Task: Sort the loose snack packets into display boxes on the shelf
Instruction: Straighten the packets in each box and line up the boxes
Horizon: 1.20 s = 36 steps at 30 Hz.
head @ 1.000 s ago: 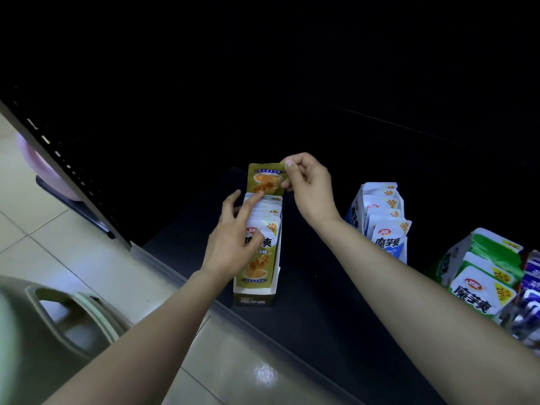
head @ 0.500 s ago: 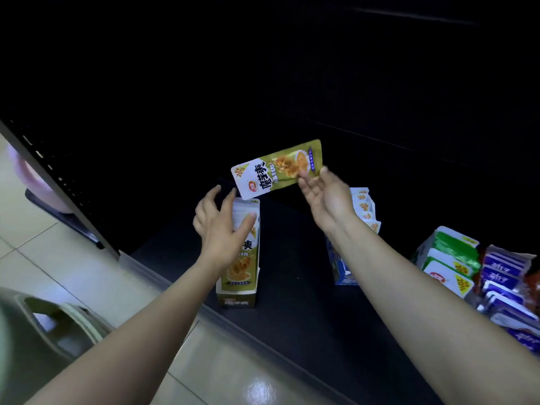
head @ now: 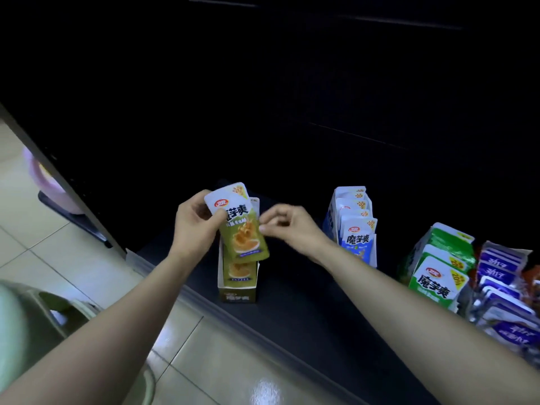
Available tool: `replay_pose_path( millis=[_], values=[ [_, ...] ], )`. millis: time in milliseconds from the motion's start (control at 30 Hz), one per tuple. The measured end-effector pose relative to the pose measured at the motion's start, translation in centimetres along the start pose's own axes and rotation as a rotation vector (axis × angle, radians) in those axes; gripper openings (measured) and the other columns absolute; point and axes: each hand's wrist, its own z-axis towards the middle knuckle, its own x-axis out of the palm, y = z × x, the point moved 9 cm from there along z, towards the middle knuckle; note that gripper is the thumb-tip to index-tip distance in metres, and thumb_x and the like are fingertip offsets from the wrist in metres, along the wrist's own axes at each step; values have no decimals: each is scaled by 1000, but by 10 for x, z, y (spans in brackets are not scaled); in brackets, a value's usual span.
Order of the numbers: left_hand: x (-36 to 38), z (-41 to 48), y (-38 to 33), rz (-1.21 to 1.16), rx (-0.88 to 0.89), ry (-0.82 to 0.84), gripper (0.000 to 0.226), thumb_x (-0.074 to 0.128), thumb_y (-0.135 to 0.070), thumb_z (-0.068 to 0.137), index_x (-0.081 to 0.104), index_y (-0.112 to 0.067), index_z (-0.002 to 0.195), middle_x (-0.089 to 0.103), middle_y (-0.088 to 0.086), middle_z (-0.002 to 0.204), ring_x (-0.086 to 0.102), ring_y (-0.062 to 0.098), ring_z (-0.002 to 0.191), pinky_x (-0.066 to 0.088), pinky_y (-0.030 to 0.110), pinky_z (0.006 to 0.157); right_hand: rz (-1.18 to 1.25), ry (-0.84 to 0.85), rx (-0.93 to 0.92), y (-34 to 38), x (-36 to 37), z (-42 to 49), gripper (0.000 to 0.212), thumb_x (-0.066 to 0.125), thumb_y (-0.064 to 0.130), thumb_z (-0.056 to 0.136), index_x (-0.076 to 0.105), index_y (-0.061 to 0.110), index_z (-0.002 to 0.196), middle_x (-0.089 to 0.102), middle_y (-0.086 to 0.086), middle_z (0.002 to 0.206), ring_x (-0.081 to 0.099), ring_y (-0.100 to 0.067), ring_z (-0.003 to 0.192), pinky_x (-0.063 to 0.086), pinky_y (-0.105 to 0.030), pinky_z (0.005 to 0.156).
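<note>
The left hand (head: 195, 229) grips an olive-green foil snack packet with a white top (head: 244, 232), its fingers curled behind the upper left edge and its thumb on the front. The packet's top leans toward 11 o'clock. It hangs over the open white cardboard display box (head: 237, 289), which holds matching packets on the dark shelf (head: 292, 314). The right hand (head: 292, 226), at 3 o'clock from the packet, has curled fingers with their tips at the packet's right edge; blur hides whether they pinch it. Further toward 3 o'clock stand a box of blue-and-white packets (head: 355, 229), a box of green-and-white packets (head: 438, 276) and a loose heap of purple packets (head: 502, 290).
</note>
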Motion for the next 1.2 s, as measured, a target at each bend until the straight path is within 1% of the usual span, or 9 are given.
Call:
replay_pose_path(
  millis=[100,300,500,667,767,867,967,1067,1200],
  values=[
    [2,-2,1,6,3,31,11,61,-6,89,65,-16,89,69,-1,84,65,9,79,53,23,68,-182,-33,11,-10,14,1,20,75,5,81,64,20,74,61,6,63,51,5,55,42,-10,61],
    [1,-6,26,312,-77,26,7,69,-14,88,69,-21,88,63,2,81,58,11,74,48,28,68,-391,-152,18,-24,16,-2,18,72,7,78,60,20,73,59,10,68,50,0,58,47,-24,63],
    [0,-18,38,587,-193,-32,48,80,-15,78,54,-21,117,40,-4,109,48,7,82,43,26,74,-149,-96,390,-62,26,-3,52,71,26,86,39,10,124,57,-8,109,61,-18,91,59,-38,76],
    [0,-28,80,655,-425,138,66,82,-28,76,45,-20,130,51,1,120,59,16,94,48,32,77,-53,255,691,-80,61,-29,90,75,31,84,11,20,146,52,-16,133,68,-32,99,61,-37,69],
    [3,-35,92,690,-424,229,50,78,-27,80,51,-21,122,66,0,111,64,17,94,55,36,78,-95,240,688,-88,68,-29,63,71,22,88,29,13,133,57,-16,130,71,-32,87,61,-41,74],
    [2,-32,85,683,-371,172,36,71,-25,87,58,-20,120,70,-2,103,63,14,87,48,25,63,-128,68,645,-95,66,-15,39,57,27,95,42,9,126,60,-14,125,73,-34,79,61,-46,72],
    [-1,-27,82,630,-335,139,30,66,-32,91,60,-23,119,68,-7,95,64,13,85,45,21,60,-148,-24,613,-92,62,-6,39,48,32,99,41,6,128,60,-11,123,73,-35,74,60,-45,75],
    [-4,-28,93,618,-366,157,38,63,-42,90,57,-24,123,69,-3,105,65,17,93,53,33,75,-96,-75,530,-82,55,4,43,53,32,98,35,8,130,58,-6,114,73,-34,74,60,-42,75],
    [-20,-42,114,781,-631,195,53,40,-65,86,59,-20,107,69,5,92,68,24,77,55,34,69,50,-81,470,-77,57,12,47,56,22,97,29,17,135,61,-12,122,73,-32,76,61,-37,68]
  ],
)
